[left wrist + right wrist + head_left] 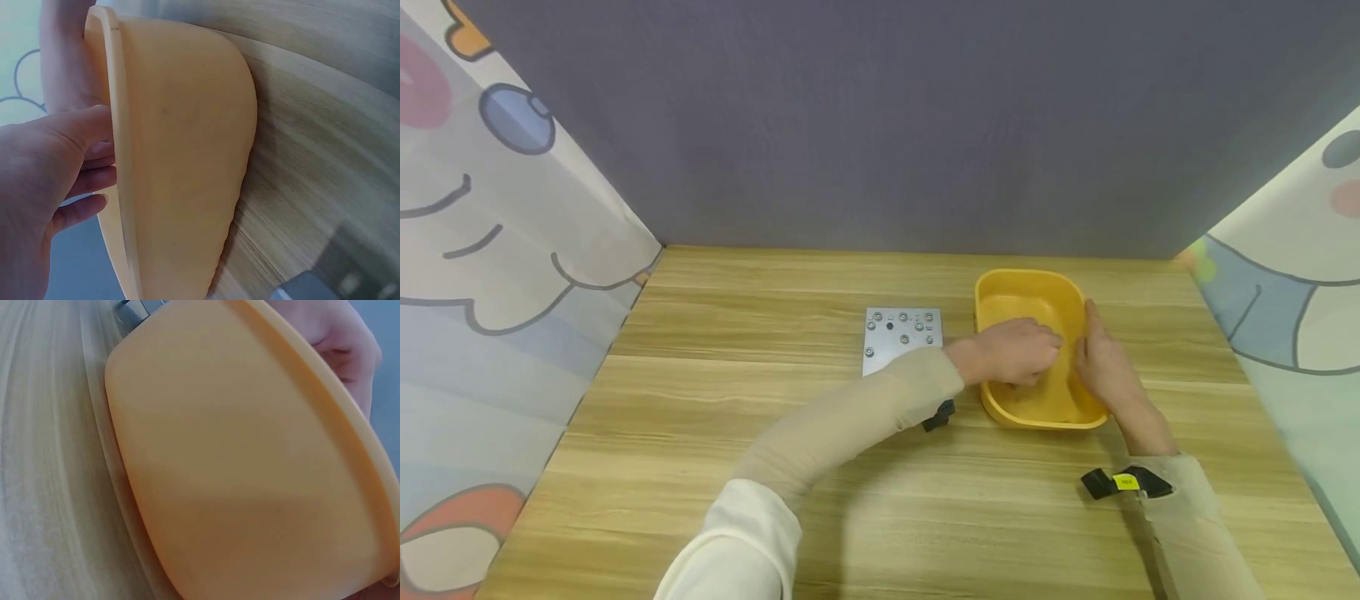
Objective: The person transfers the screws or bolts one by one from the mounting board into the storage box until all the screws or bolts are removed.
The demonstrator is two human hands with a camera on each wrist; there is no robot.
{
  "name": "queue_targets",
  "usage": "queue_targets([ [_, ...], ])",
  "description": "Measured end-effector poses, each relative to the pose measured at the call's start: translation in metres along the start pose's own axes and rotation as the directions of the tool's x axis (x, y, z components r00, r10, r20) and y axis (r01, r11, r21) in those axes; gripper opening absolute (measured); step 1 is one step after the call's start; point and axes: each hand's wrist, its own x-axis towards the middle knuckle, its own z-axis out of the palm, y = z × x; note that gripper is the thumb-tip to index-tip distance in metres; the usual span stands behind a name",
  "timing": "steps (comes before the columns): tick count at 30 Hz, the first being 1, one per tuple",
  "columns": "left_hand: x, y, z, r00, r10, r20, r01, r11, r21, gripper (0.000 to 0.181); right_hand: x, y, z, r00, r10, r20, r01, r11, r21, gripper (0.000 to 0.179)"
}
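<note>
A yellow plastic basin (1041, 282) stands on the wooden tabletop. My left hand (1018, 350) reaches over its left side, with bent fingers down inside it. In the left wrist view the fingers (94, 180) pass behind the rim; whether they hold anything is hidden. My right hand (1108, 367) holds the basin's right wall, thumb on the inner side and fingers along the outside. The basin's outer wall (231, 437) fills most of the right wrist view. A silver metal plate (887, 342) with several round-headed screws lies left of the basin, partly covered by my left sleeve.
The wooden table (737, 333) runs back to a grey upright panel (887, 125). Cartoon-printed curtains (512, 292) hang at both sides. A black wrist device with a yellow label (1126, 482) sits on the right forearm, another black device (940, 414) below the left one.
</note>
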Motion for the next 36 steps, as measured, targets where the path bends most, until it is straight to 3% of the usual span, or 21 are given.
queue_targets([
  [11, 0.009, 0.009, 0.003, 0.997, 0.025, 0.079, -0.037, 0.988, 0.149, 0.027, 0.001, 0.002, 0.000, 1.000, 0.001, 0.010, -0.001, 1.000, -0.006, 0.060],
  [19, 0.008, 0.014, 0.004, 0.994, 0.064, 0.084, -0.084, 0.961, 0.264, 0.030, 0.001, 0.002, 0.001, 1.000, -0.011, -0.011, 0.011, 1.000, -0.016, 0.059],
  [36, 0.009, 0.022, 0.007, 0.990, 0.095, 0.101, -0.123, 0.937, 0.326, 0.033, 0.002, 0.003, 0.001, 1.000, 0.008, 0.003, -0.008, 1.000, -0.004, 0.060],
])
